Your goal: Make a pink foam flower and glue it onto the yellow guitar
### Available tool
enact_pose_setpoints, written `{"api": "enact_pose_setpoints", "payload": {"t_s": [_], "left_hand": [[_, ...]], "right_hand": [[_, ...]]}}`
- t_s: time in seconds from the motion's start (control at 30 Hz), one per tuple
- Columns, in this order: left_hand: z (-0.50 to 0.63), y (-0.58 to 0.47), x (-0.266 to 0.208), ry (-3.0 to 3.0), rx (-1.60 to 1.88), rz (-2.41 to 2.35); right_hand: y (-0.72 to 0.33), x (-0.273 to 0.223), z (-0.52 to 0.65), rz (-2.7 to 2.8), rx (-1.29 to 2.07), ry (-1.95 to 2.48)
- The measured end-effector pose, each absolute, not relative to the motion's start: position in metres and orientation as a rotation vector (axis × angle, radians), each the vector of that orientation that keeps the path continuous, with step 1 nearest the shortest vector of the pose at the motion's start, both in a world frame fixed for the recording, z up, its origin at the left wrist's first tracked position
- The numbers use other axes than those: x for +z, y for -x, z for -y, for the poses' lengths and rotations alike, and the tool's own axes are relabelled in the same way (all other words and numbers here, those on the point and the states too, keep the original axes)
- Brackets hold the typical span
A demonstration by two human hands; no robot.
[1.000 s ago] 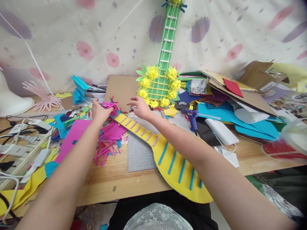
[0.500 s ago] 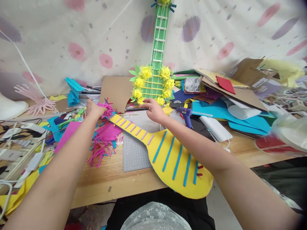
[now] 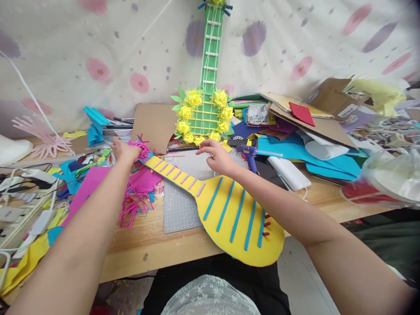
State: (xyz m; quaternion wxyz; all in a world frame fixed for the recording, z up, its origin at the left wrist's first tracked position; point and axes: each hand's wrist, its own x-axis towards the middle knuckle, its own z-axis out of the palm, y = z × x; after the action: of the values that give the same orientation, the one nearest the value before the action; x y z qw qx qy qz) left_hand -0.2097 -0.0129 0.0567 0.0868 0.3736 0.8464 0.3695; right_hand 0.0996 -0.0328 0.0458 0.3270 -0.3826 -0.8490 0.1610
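A yellow cardboard guitar shape (image 3: pixel 226 218) with blue strips on its body and pale purple strips on its neck lies slanted across the grey cutting mat (image 3: pixel 179 218), overhanging the table's front edge. My right hand (image 3: pixel 218 156) hovers over the mat beyond the guitar's body, fingers loosely stretched and nothing in them. A black pen (image 3: pixel 180 149) lies just left of its fingertips. My left hand (image 3: pixel 124 151) is beside a bunch of magenta paper strips (image 3: pixel 141 151) near the neck's end; its fingers are mostly hidden. Small red pieces (image 3: pixel 267 224) show beside my right forearm.
A green guitar model (image 3: pixel 210 65) with yellow paper flowers leans at the back. A blue glue gun (image 3: pixel 250 156) and white power bank (image 3: pixel 288 173) lie at right, before stacked paper and cardboard. Magenta scraps (image 3: pixel 134 208), cables and a power strip (image 3: pixel 24 214) crowd the left.
My right hand has drawn slightly back and right, away from the pen, and more red pieces show past my forearm. The view has shifted slightly right. My left hand stays by the magenta strips.
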Motion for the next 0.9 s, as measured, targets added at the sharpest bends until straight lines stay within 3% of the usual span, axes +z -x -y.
{"api": "enact_pose_setpoints", "payload": {"t_s": [0.4, 0.9], "left_hand": [[0.005, 0.216, 0.053, -1.020, 0.995, -2.580], [0.019, 0.215, 0.057, -1.007, 1.148, -2.485]], "right_hand": [[-0.098, 0.043, 0.036, 2.218, 0.417, 0.934], [-0.092, 0.041, 0.035, 2.249, 0.533, 1.009]]}}
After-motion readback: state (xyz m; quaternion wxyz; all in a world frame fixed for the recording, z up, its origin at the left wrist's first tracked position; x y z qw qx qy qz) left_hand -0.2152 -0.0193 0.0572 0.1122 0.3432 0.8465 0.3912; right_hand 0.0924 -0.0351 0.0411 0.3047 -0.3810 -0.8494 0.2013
